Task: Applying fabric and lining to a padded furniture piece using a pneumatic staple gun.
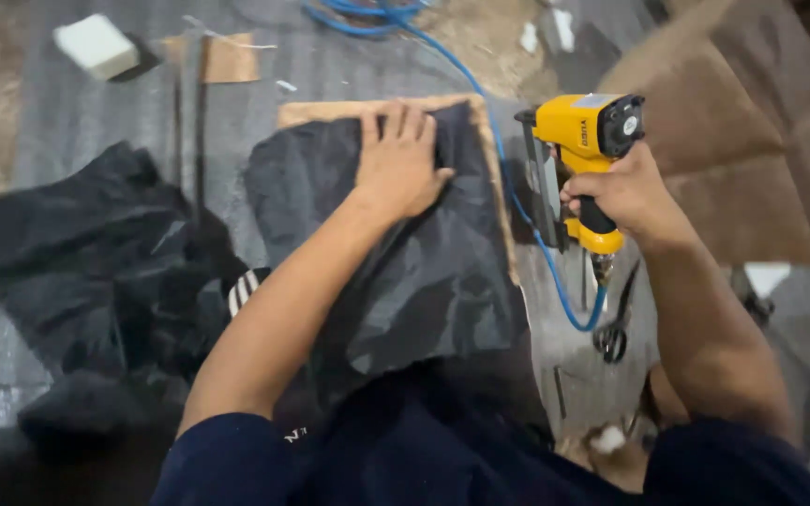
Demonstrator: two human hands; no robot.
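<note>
The left hand [400, 164] lies flat with fingers spread, pressing black fabric [424, 272] onto a wooden board [499, 187]. The right hand [625, 192] has its grip closed around the handle of a yellow pneumatic stapler [583, 141], held just beside the board's right edge; a blue air hose [508, 178] trails from it, with scissors [614, 328] nearby.

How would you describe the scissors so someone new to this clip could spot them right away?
Start at the yellow air stapler held in the right hand, and follow its blue hose down to the bottom of its loop. The scissors lie there on the grey floor covering, handle loops nearest the person. They are the only small dark metal tool there.
</note>
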